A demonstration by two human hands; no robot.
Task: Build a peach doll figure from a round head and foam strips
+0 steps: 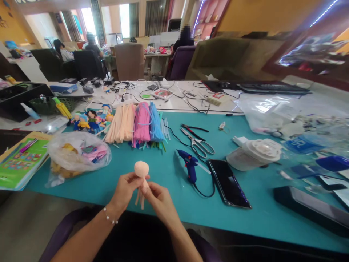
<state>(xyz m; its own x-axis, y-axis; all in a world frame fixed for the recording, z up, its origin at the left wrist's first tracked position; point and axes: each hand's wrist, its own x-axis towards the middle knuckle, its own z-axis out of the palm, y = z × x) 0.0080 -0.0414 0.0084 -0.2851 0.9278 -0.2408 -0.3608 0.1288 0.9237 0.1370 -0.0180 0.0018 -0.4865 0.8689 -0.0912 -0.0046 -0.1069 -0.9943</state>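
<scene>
peach-coloured doll piece [141, 169], round head up, strips dangling, pinched in both hands [138, 193]

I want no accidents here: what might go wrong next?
If hot, the glue gun, lying on the mat, might burn a hand. Its cord loops beside the phone, so a snag could drag the gun into it. A tug by the right hand might bend the strips under the pale ball.

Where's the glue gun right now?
In the head view, the glue gun lies on the teal mat, right of the right hand, between the scissors and the phone, closest to the phone's left edge.
</scene>
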